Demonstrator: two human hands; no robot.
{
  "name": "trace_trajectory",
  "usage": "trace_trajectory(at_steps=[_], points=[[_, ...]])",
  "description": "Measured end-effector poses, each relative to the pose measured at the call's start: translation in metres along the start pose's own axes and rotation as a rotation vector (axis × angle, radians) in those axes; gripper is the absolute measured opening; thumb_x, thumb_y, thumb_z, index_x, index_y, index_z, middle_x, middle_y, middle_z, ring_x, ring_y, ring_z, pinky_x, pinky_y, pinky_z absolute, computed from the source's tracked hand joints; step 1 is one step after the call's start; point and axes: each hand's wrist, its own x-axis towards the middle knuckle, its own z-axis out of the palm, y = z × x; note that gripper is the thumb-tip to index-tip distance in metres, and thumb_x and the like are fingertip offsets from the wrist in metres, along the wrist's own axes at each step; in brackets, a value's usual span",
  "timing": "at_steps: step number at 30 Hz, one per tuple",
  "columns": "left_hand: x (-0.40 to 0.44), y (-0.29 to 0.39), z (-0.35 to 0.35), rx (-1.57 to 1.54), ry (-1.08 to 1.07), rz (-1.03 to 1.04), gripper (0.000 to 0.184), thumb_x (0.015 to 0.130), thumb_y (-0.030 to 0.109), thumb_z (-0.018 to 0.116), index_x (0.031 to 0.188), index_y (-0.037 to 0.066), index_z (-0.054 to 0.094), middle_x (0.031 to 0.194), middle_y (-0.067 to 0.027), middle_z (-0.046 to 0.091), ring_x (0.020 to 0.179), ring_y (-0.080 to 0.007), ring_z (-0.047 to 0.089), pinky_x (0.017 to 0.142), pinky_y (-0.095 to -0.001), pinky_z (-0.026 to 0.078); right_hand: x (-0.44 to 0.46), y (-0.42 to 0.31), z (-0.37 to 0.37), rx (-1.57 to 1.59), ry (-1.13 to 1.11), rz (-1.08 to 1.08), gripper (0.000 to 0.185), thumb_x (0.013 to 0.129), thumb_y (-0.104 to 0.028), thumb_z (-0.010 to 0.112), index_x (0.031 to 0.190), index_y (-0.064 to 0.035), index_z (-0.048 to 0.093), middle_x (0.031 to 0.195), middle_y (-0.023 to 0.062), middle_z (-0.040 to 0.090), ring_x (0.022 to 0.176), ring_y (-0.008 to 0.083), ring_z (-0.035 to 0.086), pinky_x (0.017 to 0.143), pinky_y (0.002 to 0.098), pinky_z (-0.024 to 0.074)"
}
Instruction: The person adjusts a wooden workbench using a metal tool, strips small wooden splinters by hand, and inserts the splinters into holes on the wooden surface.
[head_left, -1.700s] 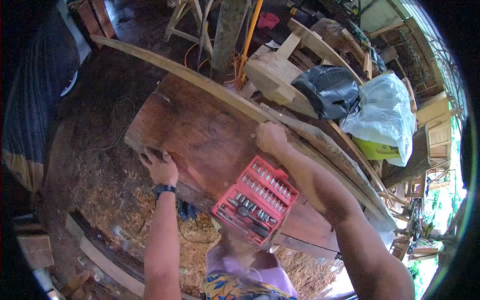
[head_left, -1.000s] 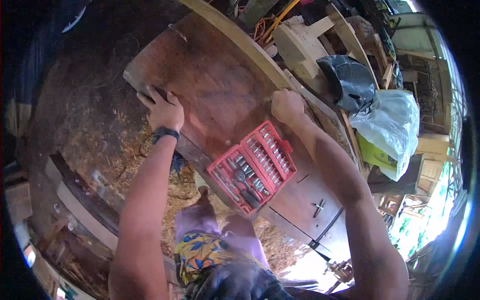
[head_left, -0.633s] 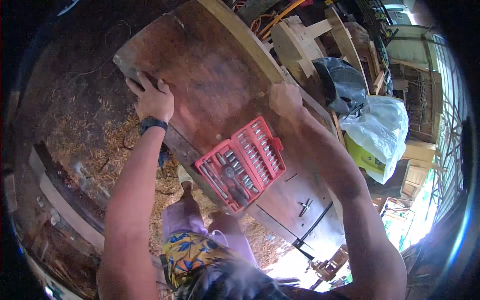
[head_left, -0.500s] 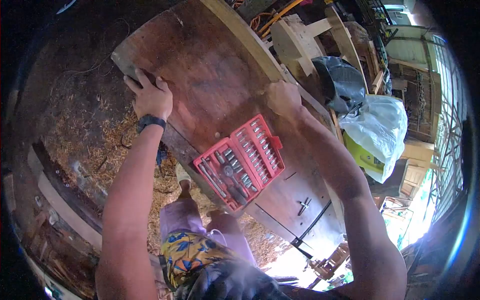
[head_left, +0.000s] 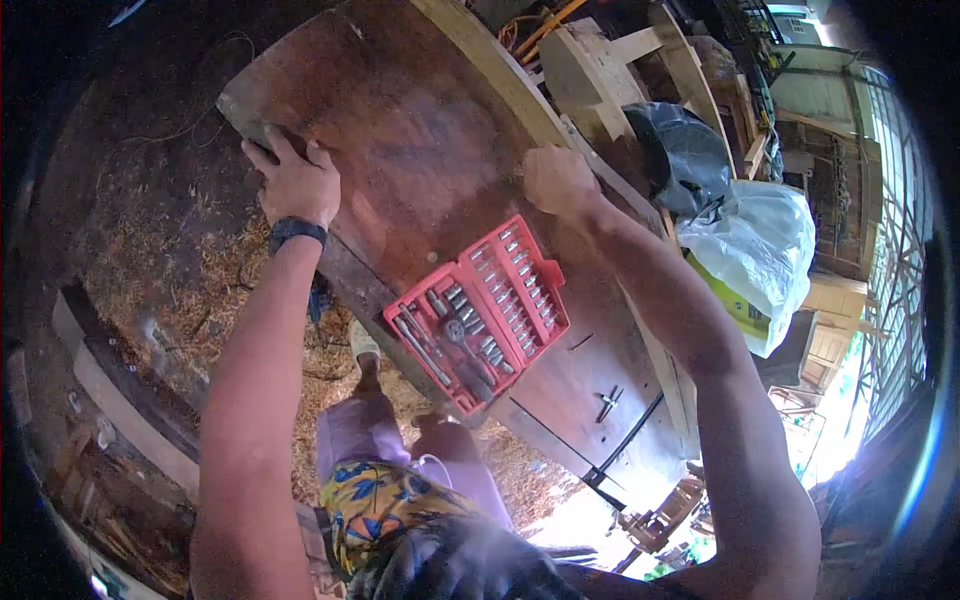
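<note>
Right fingers [head_left: 536, 168] partly out of sight

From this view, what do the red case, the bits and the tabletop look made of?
Red case: likely plastic, satin; one even colour, moulded-looking slots and latch.
Bits: metal, probably plated steel; silvery glints.
Tabletop: seems wood, perhaps plywood; brown, blotchy, worn, with a slight sheen toward the bright end. Whether it's varnished, I can't tell.

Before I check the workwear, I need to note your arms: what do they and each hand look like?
Both hands are gloveless. The left hand has a dark band around its wrist; whether it is a watch is unclear. The right hand shows no wristband. Both forearms are sleeveless, with no visible markings.
</note>
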Motion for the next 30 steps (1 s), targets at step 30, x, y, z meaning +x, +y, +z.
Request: trace_trajectory(at_steps=[30], points=[[0.002, 0.002, -0.005, -0.019, -0.048, -0.027, 0.072, 0.096, 0.043, 0.039, 0.154, 0.006, 0.018, 0.157, -0.0319, 0.009, 0.114, -0.0506, 0.058, 0.098, -0.0536, 0.049, 0.023, 0.055, 0.068, 0.693, 0.012, 0.4, 0.018, 0.081, -0.019, 0.062, 0.084, -0.0052, 0.073, 0.079, 0.0185, 0.071, 0.075, 0.0321, 0.071, 0.062, 0.0434, 0.057]])
